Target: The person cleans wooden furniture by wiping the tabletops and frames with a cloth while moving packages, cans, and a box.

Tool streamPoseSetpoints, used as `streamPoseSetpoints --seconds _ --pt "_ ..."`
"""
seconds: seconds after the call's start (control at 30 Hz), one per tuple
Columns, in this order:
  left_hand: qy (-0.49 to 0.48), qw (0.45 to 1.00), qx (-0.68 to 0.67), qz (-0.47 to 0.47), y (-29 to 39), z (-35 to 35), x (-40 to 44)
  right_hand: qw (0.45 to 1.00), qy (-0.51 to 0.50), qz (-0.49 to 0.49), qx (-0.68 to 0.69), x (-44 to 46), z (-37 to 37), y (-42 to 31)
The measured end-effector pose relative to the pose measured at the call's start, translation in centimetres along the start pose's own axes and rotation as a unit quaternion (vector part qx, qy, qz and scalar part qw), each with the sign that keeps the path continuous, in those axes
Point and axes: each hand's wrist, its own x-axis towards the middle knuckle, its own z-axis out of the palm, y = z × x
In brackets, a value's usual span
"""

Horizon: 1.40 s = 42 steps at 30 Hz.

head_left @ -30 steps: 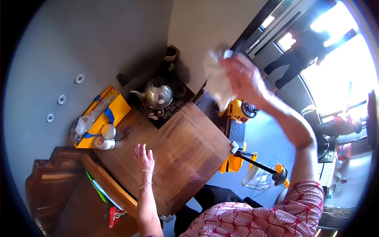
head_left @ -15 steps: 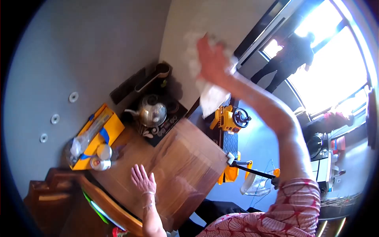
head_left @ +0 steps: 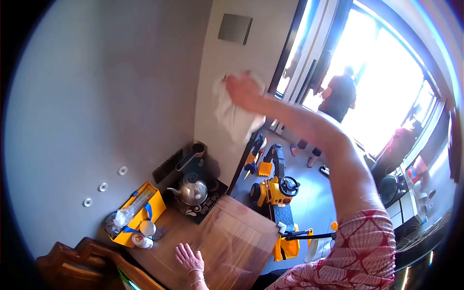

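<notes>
My right hand (head_left: pixel 244 92) is raised against the light wall, blurred by motion, with its fingers on a white cloth (head_left: pixel 237 118) that hangs below it. Down on the wooden table (head_left: pixel 227 237), my left hand (head_left: pixel 190 257) rests with fingers spread and nothing in it. Beyond that hand, a glass and metal kettle (head_left: pixel 192 189) sits on a black stove plate (head_left: pixel 205 205). A yellow box (head_left: pixel 154 205) with bags and a white-labelled can (head_left: pixel 142 240) stand to its left.
A yellow ride-on toy (head_left: pixel 278 191) stands on the floor beyond the table edge. Two people (head_left: pixel 340 94) (head_left: pixel 398 145) are near the bright windows. A wooden chair (head_left: pixel 72 268) is at the lower left, and a grey switch plate (head_left: pixel 234 29) is on the wall.
The view has tilted up, showing more wall and window. My right hand has moved left along the wall with the cloth. My left hand remains on the table.
</notes>
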Motion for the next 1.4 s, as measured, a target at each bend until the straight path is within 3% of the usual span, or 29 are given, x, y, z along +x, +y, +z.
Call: streamPoseSetpoints --seconds 0.03,0.1,0.33,0.4,0.53,0.6,0.73,0.8,0.87,0.9,0.97,1.0,1.07,1.13,1.2,1.23,1.3,1.33,1.4 --pt "-0.002 1.000 0.005 0.001 0.0 0.0 0.0 0.998 0.040 0.041 0.007 0.6 -1.4 3.5" --pt "0.001 1.000 0.011 -0.001 0.2 -0.1 -0.1 0.998 0.044 0.002 0.054 0.4 -4.3 8.8" --pt "0.002 1.000 0.008 0.005 0.5 -1.0 0.2 0.992 -0.044 -0.030 -0.115 -0.6 -3.7 4.5" --pt "-0.005 1.000 0.016 0.003 0.4 -1.0 0.2 0.996 0.066 0.034 -0.053 1.7 -2.5 3.2" --pt "-0.012 1.000 0.003 -0.003 0.4 -0.7 0.2 0.981 0.093 0.139 -0.101 8.3 -1.4 1.0" --pt "-0.009 1.000 0.002 -0.001 0.3 -0.7 0.4 0.964 0.123 0.229 -0.054 10.4 -0.6 -1.3" --pt "-0.022 1.000 0.009 -0.001 0.5 -1.2 0.3 0.996 -0.001 0.028 -0.088 6.4 2.0 -10.1" --pt "-0.018 1.000 0.023 0.003 0.5 -1.1 0.3 0.997 0.070 -0.030 0.021 3.7 6.9 -15.3" --pt "-0.018 1.000 0.018 0.003 0.3 -0.9 0.1 0.979 0.042 0.000 0.200 -0.5 8.3 -18.1" --pt "-0.016 1.000 0.011 0.004 0.4 -0.8 0.2 0.980 0.041 0.002 0.195 -2.2 7.6 -16.7" --pt "-0.005 1.000 0.016 0.011 0.1 -0.5 0.2 0.964 -0.054 -0.242 0.098 -5.0 4.7 -12.7" --pt "0.004 1.000 0.018 0.017 0.0 -0.3 0.2 0.965 -0.054 -0.238 0.092 -5.5 3.4 -10.3" --pt "-0.003 1.000 0.008 0.016 -0.3 0.1 0.0 0.979 -0.036 -0.093 0.179 -5.7 1.3 -4.7" --pt "-0.016 1.000 -0.004 0.015 -0.5 0.1 -0.4 0.990 -0.028 -0.038 0.136 -4.7 -1.8 2.0" --pt "-0.006 0.999 -0.011 0.032 -1.2 0.9 -0.1 0.994 0.079 0.017 0.068 -4.2 -4.0 8.7" --pt "-0.016 0.999 -0.019 0.035 -1.5 1.3 -0.2 0.995 0.072 0.056 0.049 -3.7 -5.5 11.9" --pt "-0.127 0.987 -0.097 -0.005 -1.4 -0.3 0.2 0.989 0.050 0.137 0.009 -2.8 -9.2 17.1" --pt "-0.121 0.990 -0.066 0.015 -0.6 -2.1 0.6 0.983 0.035 0.182 -0.014 -2.5 -10.8 19.4" --pt "-0.165 0.984 -0.071 0.005 0.5 -5.2 1.1 0.960 0.141 0.223 -0.096 -1.9 -10.3 24.7"
